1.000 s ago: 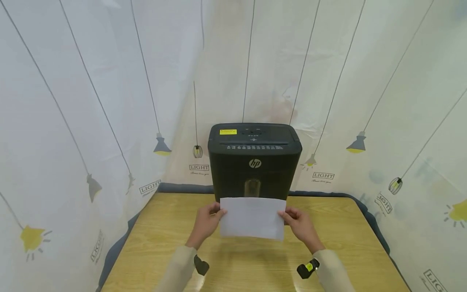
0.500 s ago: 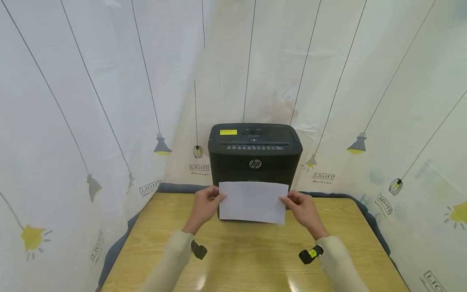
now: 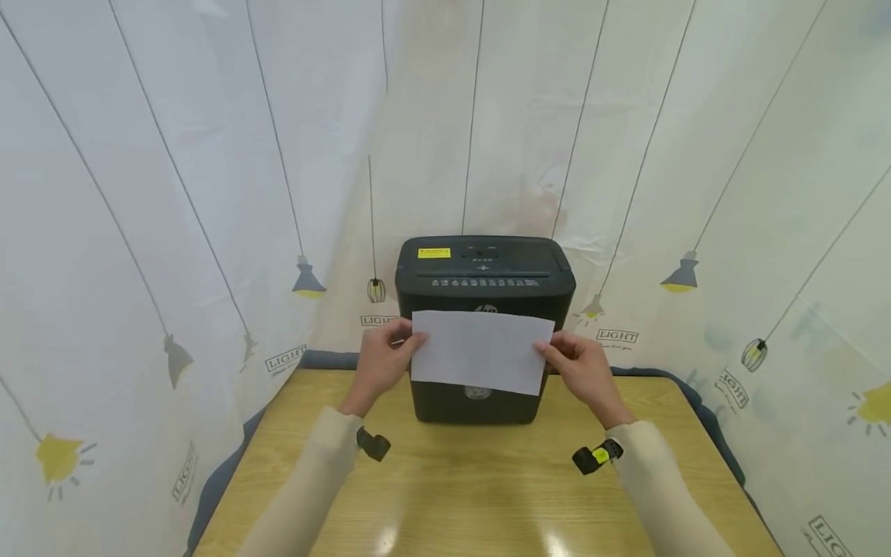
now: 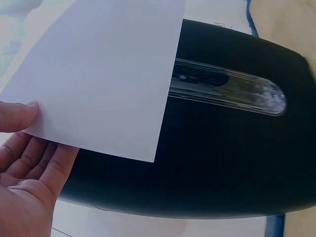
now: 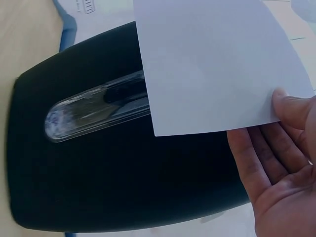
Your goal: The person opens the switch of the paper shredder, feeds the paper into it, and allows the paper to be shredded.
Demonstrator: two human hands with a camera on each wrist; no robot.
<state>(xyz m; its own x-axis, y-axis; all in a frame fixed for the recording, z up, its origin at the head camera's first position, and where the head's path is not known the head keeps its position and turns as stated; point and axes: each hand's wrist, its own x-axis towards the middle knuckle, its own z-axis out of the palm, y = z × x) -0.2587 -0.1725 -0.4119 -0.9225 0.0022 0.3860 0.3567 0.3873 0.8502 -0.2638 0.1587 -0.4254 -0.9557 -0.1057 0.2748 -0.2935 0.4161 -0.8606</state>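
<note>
A plain white sheet of paper (image 3: 480,352) is held up by its two short sides in front of a black HP paper shredder (image 3: 480,406). My left hand (image 3: 381,360) pinches the paper's left edge, thumb on the near face and fingers behind. On the right edge my right hand (image 3: 583,370) pinches it the same way. The sheet covers part of the shredder's front and most of its logo. The feed slot (image 3: 483,275) on top lies above the paper's upper edge, apart from it. In the left wrist view, a clear window (image 4: 232,89) shows beside the paper.
The shredder stands upright at the back of a wooden table (image 3: 459,487). Behind and at both sides hangs a white curtain (image 3: 278,116) printed with lamps. A yellow label (image 3: 435,253) sits on the shredder's top left.
Both hands have raised the paper from low in front of the shredder, uncovering its lower front and now covering most of the logo. The shredder has stayed in place.
</note>
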